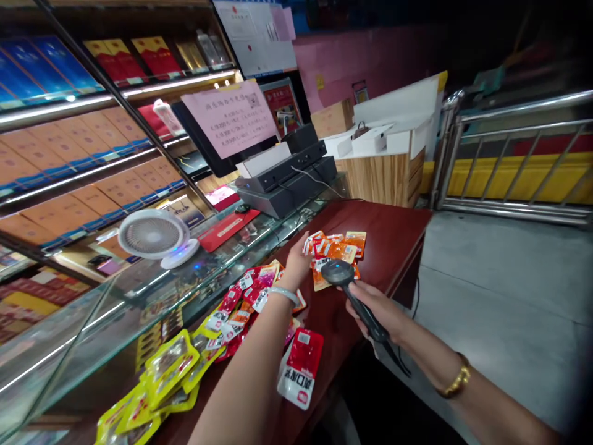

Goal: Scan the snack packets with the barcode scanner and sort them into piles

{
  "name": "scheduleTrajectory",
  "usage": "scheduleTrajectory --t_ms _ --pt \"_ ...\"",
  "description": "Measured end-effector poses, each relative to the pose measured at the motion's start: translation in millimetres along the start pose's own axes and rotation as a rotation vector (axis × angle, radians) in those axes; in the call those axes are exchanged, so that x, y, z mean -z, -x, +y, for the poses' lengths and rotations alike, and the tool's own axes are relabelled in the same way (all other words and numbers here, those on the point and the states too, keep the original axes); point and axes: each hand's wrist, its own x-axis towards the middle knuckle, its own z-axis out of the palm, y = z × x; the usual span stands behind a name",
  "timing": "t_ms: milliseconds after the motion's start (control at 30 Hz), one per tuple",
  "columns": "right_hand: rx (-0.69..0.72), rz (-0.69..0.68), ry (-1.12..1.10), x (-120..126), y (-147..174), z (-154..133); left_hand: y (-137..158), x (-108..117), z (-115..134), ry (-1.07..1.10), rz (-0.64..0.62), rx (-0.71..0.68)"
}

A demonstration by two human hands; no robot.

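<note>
My right hand [375, 309] is wrapped around the handle of a black barcode scanner [338, 272], whose head points at a small pile of orange and red snack packets [340, 247] on the dark red counter. My left hand [299, 262], a pale bangle on its wrist, reaches to the left edge of that pile and grips a red-and-white snack packet [315, 242]; its fingertips are partly hidden. Beside my left forearm lies a heap of red packets [250, 290] and yellow packets [171, 364]. A single red-and-white packet [303, 364] lies near the counter's front edge.
A glass display counter [139, 303] runs along the left, bearing a white fan [155, 235] and a red folder [229, 228]. Behind stand a monitor [227, 123] with a pink notice and a grey cash drawer [291, 191]. A metal railing [519, 161] stands at right.
</note>
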Motion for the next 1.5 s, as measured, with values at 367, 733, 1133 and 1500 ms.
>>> scheduleTrajectory --t_ms 367,733,1133,1500 --pt "-0.066 -0.13 0.03 -9 7 21 83 104 -16 -1.202 -0.34 0.034" --pt "-0.111 -0.172 0.091 -21 12 23 100 116 -11 -1.282 -0.452 0.077" --pt "-0.17 -0.253 0.14 -17 29 17 171 79 27 -1.325 -0.457 -0.087" --pt "-0.247 -0.312 0.175 -4 45 24 186 65 11 -1.118 -0.281 0.293"
